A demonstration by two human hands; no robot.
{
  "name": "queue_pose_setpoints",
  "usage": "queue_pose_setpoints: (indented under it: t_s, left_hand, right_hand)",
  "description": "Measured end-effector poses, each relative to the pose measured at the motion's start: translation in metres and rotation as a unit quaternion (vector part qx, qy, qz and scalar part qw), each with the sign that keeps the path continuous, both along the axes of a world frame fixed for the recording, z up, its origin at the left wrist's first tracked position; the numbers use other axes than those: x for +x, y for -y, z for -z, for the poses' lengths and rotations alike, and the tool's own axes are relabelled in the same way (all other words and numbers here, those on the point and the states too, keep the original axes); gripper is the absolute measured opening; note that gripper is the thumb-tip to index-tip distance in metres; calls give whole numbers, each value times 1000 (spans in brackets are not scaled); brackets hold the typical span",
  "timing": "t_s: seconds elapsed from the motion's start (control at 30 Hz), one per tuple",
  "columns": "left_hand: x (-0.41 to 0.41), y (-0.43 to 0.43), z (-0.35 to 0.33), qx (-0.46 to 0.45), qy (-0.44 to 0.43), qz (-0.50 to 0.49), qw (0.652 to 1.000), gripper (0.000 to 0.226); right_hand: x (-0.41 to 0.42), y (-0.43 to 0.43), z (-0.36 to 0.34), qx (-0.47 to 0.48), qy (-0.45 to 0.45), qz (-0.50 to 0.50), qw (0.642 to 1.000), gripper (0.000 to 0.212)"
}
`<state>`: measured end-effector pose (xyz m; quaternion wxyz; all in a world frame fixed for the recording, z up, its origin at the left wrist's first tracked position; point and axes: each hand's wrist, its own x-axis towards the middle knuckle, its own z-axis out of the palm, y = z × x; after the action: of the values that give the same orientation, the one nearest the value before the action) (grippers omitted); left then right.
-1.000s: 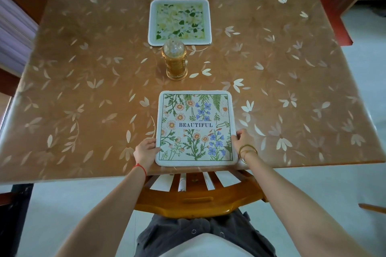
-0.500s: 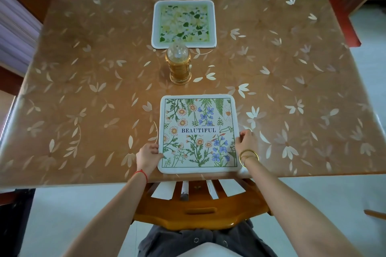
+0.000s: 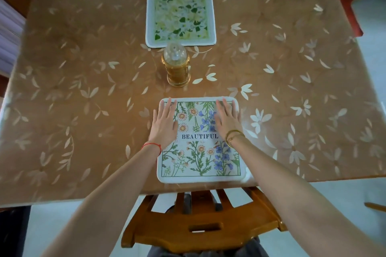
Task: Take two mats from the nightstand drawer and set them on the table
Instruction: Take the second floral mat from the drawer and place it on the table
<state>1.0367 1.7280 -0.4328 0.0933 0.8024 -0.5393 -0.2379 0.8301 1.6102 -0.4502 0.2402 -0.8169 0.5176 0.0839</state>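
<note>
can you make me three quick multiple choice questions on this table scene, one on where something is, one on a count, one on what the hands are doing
1. Where does the amber jar stand?
A. between the two mats
B. on the chair seat
C. at the table's left edge

2. How many mats lie on the table?
A. one
B. two
C. four

3. How are the hands on the near mat?
A. clenched into fists
B. pinching a lifted corner
C. open, palms down, fingers spread

Answers:
1 A, the jar sits in the gap between the green-and-yellow mat and the near mat printed BEAUTIFUL.
2 B, only those two mats show on the tabletop.
3 C, the left hand and right hand lie flat over the mat's far half with fingers extended, gripping nothing.
</note>
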Motion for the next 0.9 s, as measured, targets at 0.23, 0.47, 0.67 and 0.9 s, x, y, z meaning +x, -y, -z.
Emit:
queue_pose_setpoints:
  t_s: [0.23, 0.47, 0.67, 0.9]
  left_hand:
    - [20, 35, 24, 74, 28, 36, 996, 60]
    - [22, 24, 33, 67, 87, 51, 993, 58]
    - [20, 19, 40, 73, 83, 48, 993, 59]
    - [18, 20, 44, 77, 55, 7, 995, 61]
  right_hand:
    - [25, 15, 16, 23, -45, 4, 999, 54]
    - [26, 18, 24, 16, -52, -34, 998, 54]
    - [16, 21, 28, -22, -43, -80, 996, 57]
    - [-13, 27, 33, -23, -40, -37, 998, 63]
